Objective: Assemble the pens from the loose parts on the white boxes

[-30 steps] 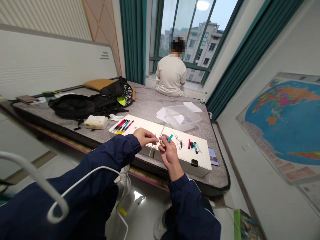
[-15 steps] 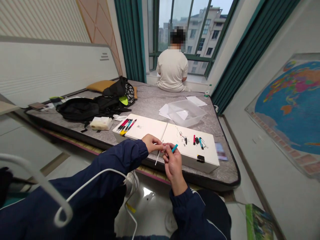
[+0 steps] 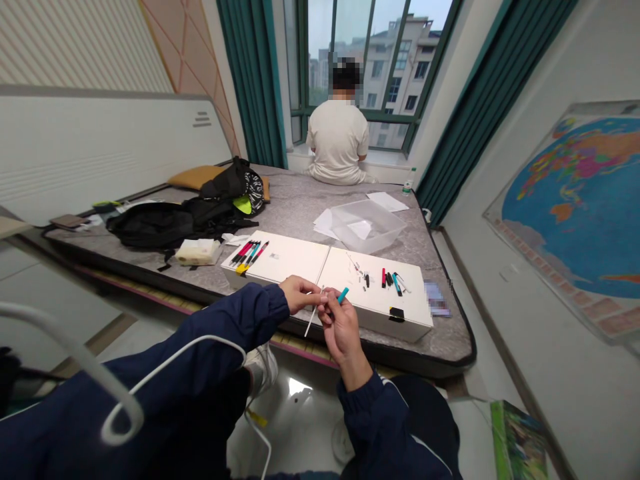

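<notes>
My left hand [image 3: 300, 295] pinches a thin white pen refill [image 3: 311, 323], which slants down below the fingers. Close against it, my right hand [image 3: 342, 328] has its fingers curled round a teal pen barrel [image 3: 343, 294] whose end sticks out above them. The fingertips of both hands meet, hiding any small part between them. Behind the hands are two white boxes, a left box [image 3: 295, 252] and a right box [image 3: 345, 293]. Several assembled pens [image 3: 250, 253] lie on the left one. Red, black and teal barrel pieces [image 3: 391, 280] and small pen parts [image 3: 365, 279] lie on the right one.
The boxes stand on a grey mattress [image 3: 295, 193] with a clear plastic bin [image 3: 370, 230], a tissue pack [image 3: 199, 252], a black backpack [image 3: 150, 223] and a phone [image 3: 437, 299]. A person [image 3: 339, 143] sits by the window, facing away. A white cable [image 3: 200, 339] crosses my left sleeve.
The view has shifted. My hands have drawn together, fingertips now touching, and the refill tilts lower under my left hand. Both hands keep their hold.
</notes>
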### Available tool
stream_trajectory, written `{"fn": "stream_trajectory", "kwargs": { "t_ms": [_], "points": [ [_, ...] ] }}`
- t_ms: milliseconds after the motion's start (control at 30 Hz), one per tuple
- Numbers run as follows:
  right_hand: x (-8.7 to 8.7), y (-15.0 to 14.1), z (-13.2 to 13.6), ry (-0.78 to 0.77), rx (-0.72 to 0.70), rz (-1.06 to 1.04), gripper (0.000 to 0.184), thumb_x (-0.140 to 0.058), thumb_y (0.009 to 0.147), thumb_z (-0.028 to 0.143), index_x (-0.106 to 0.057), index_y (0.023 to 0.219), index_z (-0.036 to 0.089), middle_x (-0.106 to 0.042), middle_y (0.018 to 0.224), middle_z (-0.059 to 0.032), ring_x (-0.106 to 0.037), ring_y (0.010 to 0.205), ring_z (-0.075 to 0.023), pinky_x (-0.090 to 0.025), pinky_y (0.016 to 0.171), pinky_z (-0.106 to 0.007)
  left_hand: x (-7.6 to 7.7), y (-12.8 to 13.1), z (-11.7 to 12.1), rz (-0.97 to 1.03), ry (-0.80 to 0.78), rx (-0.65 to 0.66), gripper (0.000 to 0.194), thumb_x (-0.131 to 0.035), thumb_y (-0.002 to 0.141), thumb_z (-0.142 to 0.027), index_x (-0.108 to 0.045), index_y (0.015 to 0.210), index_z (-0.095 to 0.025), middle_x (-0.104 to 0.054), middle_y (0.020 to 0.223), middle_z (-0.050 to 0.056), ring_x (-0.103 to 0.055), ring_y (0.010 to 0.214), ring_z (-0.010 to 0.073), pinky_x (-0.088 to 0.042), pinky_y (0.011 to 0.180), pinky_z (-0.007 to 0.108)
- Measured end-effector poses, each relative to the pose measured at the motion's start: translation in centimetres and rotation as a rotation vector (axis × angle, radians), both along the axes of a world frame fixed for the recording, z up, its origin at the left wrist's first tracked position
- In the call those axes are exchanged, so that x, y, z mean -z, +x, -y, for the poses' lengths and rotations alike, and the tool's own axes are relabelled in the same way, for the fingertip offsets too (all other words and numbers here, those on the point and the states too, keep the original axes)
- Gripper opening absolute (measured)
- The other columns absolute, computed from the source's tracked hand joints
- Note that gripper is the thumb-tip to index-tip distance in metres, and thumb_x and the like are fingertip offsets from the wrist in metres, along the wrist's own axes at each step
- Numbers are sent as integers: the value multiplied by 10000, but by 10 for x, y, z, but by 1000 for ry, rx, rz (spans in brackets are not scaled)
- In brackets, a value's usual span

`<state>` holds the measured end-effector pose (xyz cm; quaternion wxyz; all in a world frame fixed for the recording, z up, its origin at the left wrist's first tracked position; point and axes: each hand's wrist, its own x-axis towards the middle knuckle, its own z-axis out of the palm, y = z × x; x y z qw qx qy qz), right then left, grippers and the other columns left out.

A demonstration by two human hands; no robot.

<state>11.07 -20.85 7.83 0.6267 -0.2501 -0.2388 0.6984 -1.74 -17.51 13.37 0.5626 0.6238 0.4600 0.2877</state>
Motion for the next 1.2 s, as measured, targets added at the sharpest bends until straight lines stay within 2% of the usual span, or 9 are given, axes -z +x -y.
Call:
{"fn": "stream_trajectory", "kwargs": {
  "t_ms": [100,200,300,400,533,633,800,933,1200],
  "points": [
    [-6,3,1,35,29,30,449,-464,850,564,-677,902,172,-528,719,-33,-461,603,-104,-299,450,-209,-5,2,-2,66,9,14,372,-707,647,-455,-648,602,-91,-626,578,19,-396,407,38,-269,399,193],
    [-13,8,5,142,172,153,614,-273,884,623,-710,881,192,-527,806,-56,-433,625,-120,-328,500,-248,-12,-2,-5,34,14,-49,364,-730,623,-448,-663,625,-90,-551,469,-16,-354,374,32,-240,377,192],
    [-22,15,13,258,300,317,581,-282,899,584,-734,840,223,-498,841,-52,-430,663,-136,-353,573,-279,-18,-10,-9,19,-20,-104,376,-726,636,-463,-671,674,-93,-359,339,-79,-222,312,19,-144,343,203],
    [-35,18,28,354,338,399,524,-305,913,528,-744,865,247,-483,833,-53,-436,695,-156,-357,624,-309,-20,-15,-10,39,-42,-124,417,-706,651,-508,-674,737,-101,-286,326,-97,-174,297,19,-87,340,211],
    [-52,19,49,450,369,414,491,-319,916,490,-751,866,262,-475,809,-61,-430,691,-170,-357,632,-332,-22,-14,-7,34,-23,-130,426,-706,654,-503,-680,773,-95,-349,347,-84,-190,304,18,-93,345,211],
    [-59,19,58,485,410,413,476,-334,911,478,-757,840,270,-467,794,-64,-439,692,-179,-361,617,-337,-25,-10,-5,39,6,-143,373,-731,639,-445,-686,748,-90,-452,388,-57,-258,329,25,-167,359,206],
    [-62,20,59,464,440,418,484,-328,912,471,-758,829,264,-457,818,-68,-458,766,-199,-386,681,-360,-25,-7,-5,31,61,-131,307,-731,643,-400,-683,643,-98,-446,362,-45,-357,375,53,-259,398,207],
    [-62,21,56,415,498,411,467,-337,917,441,-756,834,252,-448,856,-69,-455,834,-205,-385,754,-369,-24,-8,-6,-7,90,-94,310,-706,670,-406,-688,656,-97,-398,338,-57,-328,363,50,-233,389,207],
    [-54,21,48,373,488,432,487,-337,915,485,-736,793,232,-472,849,-66,-467,821,-193,-393,738,-339,-26,-8,-6,8,81,-92,366,-707,658,-462,-687,682,-97,-400,353,-57,-272,345,37,-196,377,210]
  ]
}}
